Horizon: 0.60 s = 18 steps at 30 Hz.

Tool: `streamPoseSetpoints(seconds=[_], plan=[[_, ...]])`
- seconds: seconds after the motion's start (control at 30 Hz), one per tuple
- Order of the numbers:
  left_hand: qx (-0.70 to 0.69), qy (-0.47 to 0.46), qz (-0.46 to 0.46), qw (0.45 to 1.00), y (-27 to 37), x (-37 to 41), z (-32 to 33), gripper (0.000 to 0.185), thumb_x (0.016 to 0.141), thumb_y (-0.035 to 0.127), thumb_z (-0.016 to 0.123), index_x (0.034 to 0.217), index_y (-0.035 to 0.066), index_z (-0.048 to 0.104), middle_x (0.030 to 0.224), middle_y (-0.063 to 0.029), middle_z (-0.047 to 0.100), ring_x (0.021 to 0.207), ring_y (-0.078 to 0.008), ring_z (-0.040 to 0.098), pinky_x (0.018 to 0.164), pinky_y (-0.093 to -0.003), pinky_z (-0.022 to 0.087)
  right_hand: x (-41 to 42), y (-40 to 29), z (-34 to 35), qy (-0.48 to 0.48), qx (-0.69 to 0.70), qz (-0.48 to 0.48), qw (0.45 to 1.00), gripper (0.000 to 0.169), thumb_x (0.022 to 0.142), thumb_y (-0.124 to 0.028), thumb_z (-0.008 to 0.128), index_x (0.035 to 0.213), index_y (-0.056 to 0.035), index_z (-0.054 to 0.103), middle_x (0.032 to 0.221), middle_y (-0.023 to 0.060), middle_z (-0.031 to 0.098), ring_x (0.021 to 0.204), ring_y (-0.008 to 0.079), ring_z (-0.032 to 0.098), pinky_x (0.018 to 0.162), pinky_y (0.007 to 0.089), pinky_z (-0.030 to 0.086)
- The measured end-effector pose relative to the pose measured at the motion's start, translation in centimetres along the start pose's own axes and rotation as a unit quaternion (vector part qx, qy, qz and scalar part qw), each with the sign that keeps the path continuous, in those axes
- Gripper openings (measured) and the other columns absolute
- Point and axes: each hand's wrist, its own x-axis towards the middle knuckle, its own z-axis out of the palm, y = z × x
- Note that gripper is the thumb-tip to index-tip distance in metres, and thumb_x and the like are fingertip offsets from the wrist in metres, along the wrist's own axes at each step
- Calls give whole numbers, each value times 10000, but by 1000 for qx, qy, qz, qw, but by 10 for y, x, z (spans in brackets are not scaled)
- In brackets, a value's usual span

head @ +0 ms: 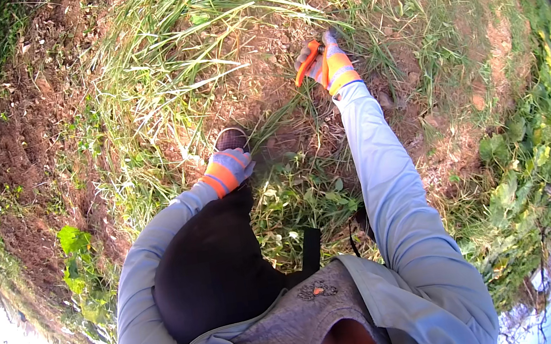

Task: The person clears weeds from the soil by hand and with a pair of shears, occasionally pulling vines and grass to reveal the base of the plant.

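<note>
My right hand, in a grey and orange work glove, grips pruning shears by their orange handles. A dark spring shows between the handles, and the blades are hard to make out against the glove and the ground. Long green grass blades lie just beyond that hand. My left hand, gloved alike, is low beside my dark shoe, its fingers bent. A tuft of grass runs up and right from near those fingers; whether they hold any of it is not visible.
Bare reddish soil with dry litter spreads on the left. Low leafy weeds grow between my knee and right arm. Broad-leaved plants line the right side. Several stones lie in the soil right of my arm.
</note>
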Motion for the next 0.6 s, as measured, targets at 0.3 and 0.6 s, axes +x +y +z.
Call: streamPoseSetpoints(seconds=[0.3, 0.6], plan=[[0, -16, -5, 1000, -1, 1, 0, 269, 842, 326, 555, 720, 87, 562, 682, -108, 556, 632, -306, 582, 551, -435, 465, -34, 7, 17, -226, -62, 77, 969, 384, 896, -312, 562, 1104, 7, 518, 1024, 171, 584, 913, 359, 592, 832, 521, 479], [-4, 3, 6, 1000, -1, -1, 0, 279, 840, 330, 561, 711, 83, 567, 685, -108, 557, 635, -305, 583, 551, -432, 466, 21, -53, 26, -21, -202, -33, 979, 353, 937, -369, 465, 945, -22, 528, 777, 134, 616, 696, 264, 630, 653, 431, 537]])
